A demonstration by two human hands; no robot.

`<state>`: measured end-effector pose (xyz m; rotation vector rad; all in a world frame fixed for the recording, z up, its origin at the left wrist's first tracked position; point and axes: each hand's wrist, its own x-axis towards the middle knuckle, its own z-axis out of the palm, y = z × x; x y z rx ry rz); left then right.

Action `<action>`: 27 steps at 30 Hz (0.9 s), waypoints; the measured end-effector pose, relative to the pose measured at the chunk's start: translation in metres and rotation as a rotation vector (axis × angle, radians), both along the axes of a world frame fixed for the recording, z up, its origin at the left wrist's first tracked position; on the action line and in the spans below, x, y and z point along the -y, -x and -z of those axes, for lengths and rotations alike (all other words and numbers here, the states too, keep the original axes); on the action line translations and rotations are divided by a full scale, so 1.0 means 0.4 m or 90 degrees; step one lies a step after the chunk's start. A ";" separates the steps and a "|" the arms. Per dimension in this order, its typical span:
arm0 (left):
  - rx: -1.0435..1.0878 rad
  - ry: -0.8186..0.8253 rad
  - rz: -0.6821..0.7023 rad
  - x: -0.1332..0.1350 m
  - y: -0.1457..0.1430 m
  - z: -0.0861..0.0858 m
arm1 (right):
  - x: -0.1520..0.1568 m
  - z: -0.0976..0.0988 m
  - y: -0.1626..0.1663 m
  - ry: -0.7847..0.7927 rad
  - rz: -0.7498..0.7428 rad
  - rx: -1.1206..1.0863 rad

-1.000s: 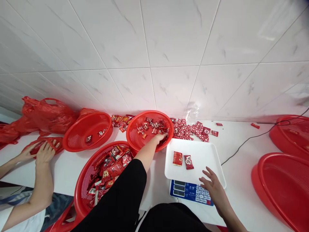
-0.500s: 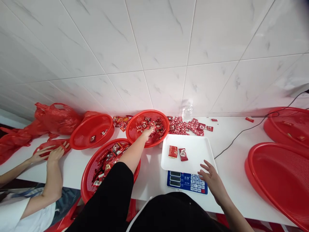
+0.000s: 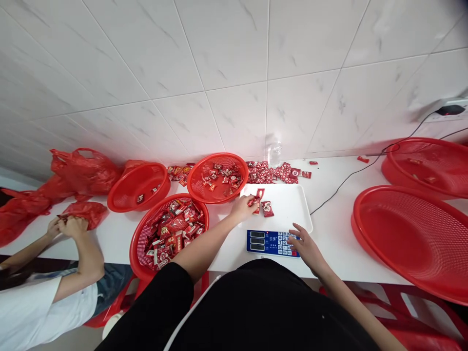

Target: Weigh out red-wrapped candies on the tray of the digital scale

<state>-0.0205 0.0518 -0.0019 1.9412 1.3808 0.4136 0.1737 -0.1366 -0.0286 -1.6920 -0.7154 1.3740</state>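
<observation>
My left hand (image 3: 244, 208) is over the left side of the white scale tray (image 3: 288, 207), its fingers closed on small red wrapped packets (image 3: 258, 196). Beside them on the tray lies a dark red packet (image 3: 267, 209) with a white emblem. My right hand (image 3: 306, 245) hovers at the right end of the blue scale keypad (image 3: 273, 243), fingers spread, holding nothing. Behind my left hand stands a red basket (image 3: 193, 187) of small red packets. Nearer me, a fuller red basket (image 3: 136, 258) holds mixed red packets.
Loose red packets (image 3: 268, 171) and a clear bottle (image 3: 274, 155) line the wall. At left are a red basket (image 3: 120, 202), red plastic bags (image 3: 86, 168) and a co-worker's hands (image 3: 69, 225). Large red baskets (image 3: 373, 234) stand at right. A black cable (image 3: 341, 187) crosses the table.
My left hand has come out of the back basket and moved right to the scale tray with packets in it. The co-worker's hands have drawn together. My view has shifted.
</observation>
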 end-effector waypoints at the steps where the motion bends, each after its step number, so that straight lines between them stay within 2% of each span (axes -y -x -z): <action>1: -0.065 -0.035 0.030 0.021 -0.005 0.006 | 0.005 -0.002 0.000 -0.007 -0.003 -0.003; 4: -0.161 -0.070 0.100 0.058 -0.004 0.020 | 0.019 -0.007 0.001 -0.021 -0.002 -0.012; 8: -0.187 -0.085 0.151 0.070 0.022 0.042 | 0.028 0.006 0.008 -0.024 -0.001 -0.009; 15: -0.160 -0.074 0.100 0.088 0.059 0.081 | 0.011 0.046 0.014 -0.030 -0.041 0.038; 22: -0.104 -0.145 0.199 0.106 0.040 0.092 | -0.019 0.044 0.039 -0.036 -0.104 0.043; 27: -0.074 -0.133 0.169 0.071 0.018 0.090 | -0.041 0.032 0.051 -0.068 -0.115 0.052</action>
